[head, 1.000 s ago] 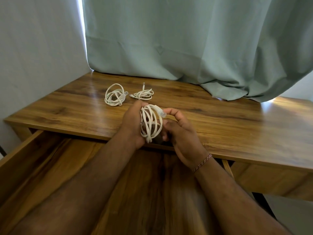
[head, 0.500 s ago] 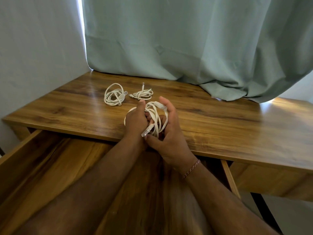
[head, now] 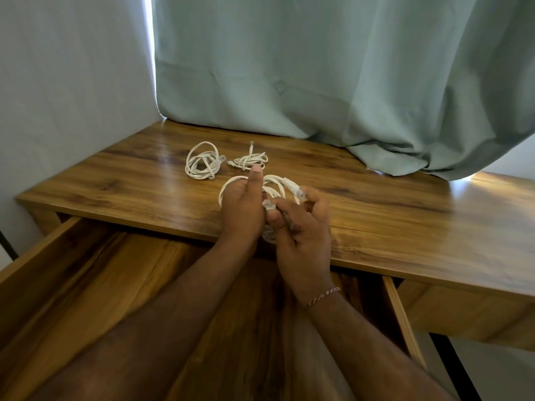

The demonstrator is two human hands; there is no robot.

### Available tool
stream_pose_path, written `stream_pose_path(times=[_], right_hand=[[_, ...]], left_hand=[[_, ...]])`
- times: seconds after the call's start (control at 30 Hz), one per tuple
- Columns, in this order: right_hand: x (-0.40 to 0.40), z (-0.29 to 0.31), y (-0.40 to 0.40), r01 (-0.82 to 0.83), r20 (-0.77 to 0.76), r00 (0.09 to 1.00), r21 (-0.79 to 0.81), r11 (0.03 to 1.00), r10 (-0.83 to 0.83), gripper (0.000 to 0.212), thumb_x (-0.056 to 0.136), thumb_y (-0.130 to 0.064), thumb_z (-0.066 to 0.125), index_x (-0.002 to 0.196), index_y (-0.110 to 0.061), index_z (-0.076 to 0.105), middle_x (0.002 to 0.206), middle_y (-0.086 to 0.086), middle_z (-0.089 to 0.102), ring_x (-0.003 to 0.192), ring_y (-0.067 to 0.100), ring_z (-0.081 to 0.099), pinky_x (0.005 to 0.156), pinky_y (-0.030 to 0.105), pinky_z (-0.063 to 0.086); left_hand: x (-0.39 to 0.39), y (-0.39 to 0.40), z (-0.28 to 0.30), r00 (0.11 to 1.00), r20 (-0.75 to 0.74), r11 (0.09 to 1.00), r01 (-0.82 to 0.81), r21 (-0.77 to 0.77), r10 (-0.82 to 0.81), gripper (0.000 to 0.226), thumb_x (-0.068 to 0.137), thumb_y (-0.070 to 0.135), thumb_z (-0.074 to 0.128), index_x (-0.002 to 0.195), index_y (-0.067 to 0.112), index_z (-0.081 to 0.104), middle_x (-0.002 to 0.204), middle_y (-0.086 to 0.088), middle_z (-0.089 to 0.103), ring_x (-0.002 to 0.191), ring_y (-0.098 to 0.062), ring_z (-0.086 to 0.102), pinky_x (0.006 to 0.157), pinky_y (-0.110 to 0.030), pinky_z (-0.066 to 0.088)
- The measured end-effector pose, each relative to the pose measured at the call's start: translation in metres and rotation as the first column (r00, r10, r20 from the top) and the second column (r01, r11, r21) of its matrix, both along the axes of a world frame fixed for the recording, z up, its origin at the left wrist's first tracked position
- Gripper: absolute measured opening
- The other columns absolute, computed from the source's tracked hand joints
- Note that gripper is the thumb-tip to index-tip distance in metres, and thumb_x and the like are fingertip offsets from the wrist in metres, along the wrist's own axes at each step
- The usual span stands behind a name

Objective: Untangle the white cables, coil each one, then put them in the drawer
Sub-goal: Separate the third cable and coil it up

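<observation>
Glossy wood-grain desk (head: 376,215). Thin white cable (head: 275,185) looped above its front edge, gripped by left hand (head: 241,209), thumb raised; right hand (head: 304,235) pinching clear plug (head: 298,192), fingers curled.

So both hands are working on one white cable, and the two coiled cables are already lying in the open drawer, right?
Not quite. The head view shows the left hand and right hand gripping one white cable, but the two coiled cables lie on the desk top, beyond the hands, not in the open drawer.
</observation>
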State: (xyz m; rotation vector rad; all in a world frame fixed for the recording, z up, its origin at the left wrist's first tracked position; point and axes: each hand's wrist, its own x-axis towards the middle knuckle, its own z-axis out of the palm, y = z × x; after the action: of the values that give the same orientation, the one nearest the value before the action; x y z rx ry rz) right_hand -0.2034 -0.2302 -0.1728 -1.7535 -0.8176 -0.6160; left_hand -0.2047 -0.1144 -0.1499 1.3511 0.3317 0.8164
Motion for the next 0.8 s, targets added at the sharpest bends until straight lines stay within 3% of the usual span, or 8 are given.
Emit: stream_pose_path(times=[0.07, 0.13, 0.2, 0.27, 0.43, 0.57, 0.67, 0.8], right_hand=[[0.001, 0.003, 0.000, 0.017, -0.080, 0.997, 0.080, 0.997, -0.011, 0.013, 0.100, -0.038, 0.063, 0.108, -0.036, 0.072, 0.140, -0.010, 0.039, 0.115, 0.026, 0.055, 0.091, 0.045, 0.056], [0.005, 0.009, -0.003, 0.045, -0.164, 0.986, 0.147, 0.988, -0.021, 0.011, 0.102, -0.032, 0.061, 0.105, -0.030, 0.071, 0.138, -0.003, 0.046, 0.124, 0.018, 0.053, 0.098, 0.041, 0.053], [0.010, 0.016, -0.008, 0.114, -0.287, 0.957, 0.224, 0.968, -0.047, 0.013, 0.104, -0.027, 0.057, 0.104, -0.029, 0.070, 0.122, -0.008, 0.060, 0.115, 0.002, 0.056, 0.096, 0.032, 0.051], [0.014, 0.022, -0.014, 0.151, -0.410, 0.912, 0.303, 0.941, -0.014, 0.016, 0.106, -0.026, 0.054, 0.105, -0.025, 0.070, 0.102, -0.012, 0.069, 0.093, -0.004, 0.061, 0.081, 0.024, 0.051], [0.019, 0.027, -0.018, 0.166, -0.575, 0.795, 0.510, 0.844, 0.192, 0.020, 0.110, -0.020, 0.046, 0.116, -0.009, 0.062, 0.073, -0.004, 0.073, 0.050, 0.008, 0.052, 0.047, 0.023, 0.045], [0.017, 0.032, -0.019, 0.183, -0.603, 0.738, 0.611, 0.770, 0.303, 0.021, 0.111, -0.019, 0.043, 0.118, -0.007, 0.058, 0.077, 0.002, 0.070, 0.044, 0.012, 0.052, 0.043, 0.025, 0.045], [0.013, 0.031, -0.018, 0.105, -0.552, 0.746, 0.649, 0.753, 0.372, 0.020, 0.112, -0.018, 0.040, 0.117, -0.008, 0.055, 0.080, 0.003, 0.069, 0.048, 0.014, 0.060, 0.049, 0.029, 0.052], [0.005, 0.030, -0.011, 0.006, -0.510, 0.762, 0.623, 0.783, 0.400, 0.020, 0.112, -0.019, 0.038, 0.118, -0.009, 0.054, 0.083, 0.001, 0.071, 0.056, 0.018, 0.067, 0.054, 0.031, 0.056]], left_hand=[[-0.002, -0.001, -0.004, 0.995, 0.046, 0.937, -0.098, 0.335, 0.088, 0.061, 0.104, 0.051, 0.047, 0.059, 0.011, 0.055, 0.054, -0.006, 0.054, 0.051, -0.017, 0.051, 0.055, -0.039, 0.045], [-0.004, 0.000, -0.009, 0.962, 0.170, 0.632, -0.270, 0.726, 0.216, 0.053, 0.105, 0.046, 0.046, 0.066, 0.013, 0.060, 0.056, -0.002, 0.057, 0.052, -0.018, 0.053, 0.052, -0.034, 0.039], [-0.005, -0.001, -0.014, 0.916, 0.264, 0.308, -0.356, 0.882, 0.303, 0.047, 0.104, 0.045, 0.048, 0.070, 0.016, 0.061, 0.061, -0.004, 0.060, 0.054, -0.023, 0.057, 0.052, -0.030, 0.034], [-0.004, -0.002, -0.016, 0.909, 0.279, 0.229, -0.357, 0.906, 0.310, 0.050, 0.104, 0.047, 0.051, 0.065, 0.017, 0.059, 0.059, -0.005, 0.060, 0.053, -0.026, 0.056, 0.050, -0.032, 0.036], [-0.008, 0.001, -0.001, 0.995, 0.077, 0.581, -0.097, 0.808, 0.059, 0.058, 0.094, 0.050, 0.066, 0.051, 0.012, 0.057, 0.045, 0.001, 0.051, 0.042, -0.018, 0.046, 0.045, -0.036, 0.037], [-0.011, 0.002, 0.017, 0.979, -0.181, 0.918, 0.155, 0.364, -0.093, 0.052, 0.085, 0.047, 0.080, 0.056, 0.008, 0.063, 0.047, -0.002, 0.060, 0.036, -0.012, 0.049, 0.040, -0.022, 0.037], [-0.008, 0.007, 0.020, 0.949, -0.249, 0.955, 0.241, 0.173, -0.195, 0.050, 0.090, 0.047, 0.076, 0.060, 0.008, 0.065, 0.050, -0.005, 0.060, 0.038, -0.017, 0.049, 0.043, -0.023, 0.041], [-0.011, 0.020, 0.022, 0.944, -0.321, 0.758, 0.156, 0.633, 0.074, 0.061, 0.095, 0.058, 0.064, 0.053, 0.014, 0.055, 0.049, -0.001, 0.051, 0.048, -0.019, 0.048, 0.054, -0.032, 0.038]])
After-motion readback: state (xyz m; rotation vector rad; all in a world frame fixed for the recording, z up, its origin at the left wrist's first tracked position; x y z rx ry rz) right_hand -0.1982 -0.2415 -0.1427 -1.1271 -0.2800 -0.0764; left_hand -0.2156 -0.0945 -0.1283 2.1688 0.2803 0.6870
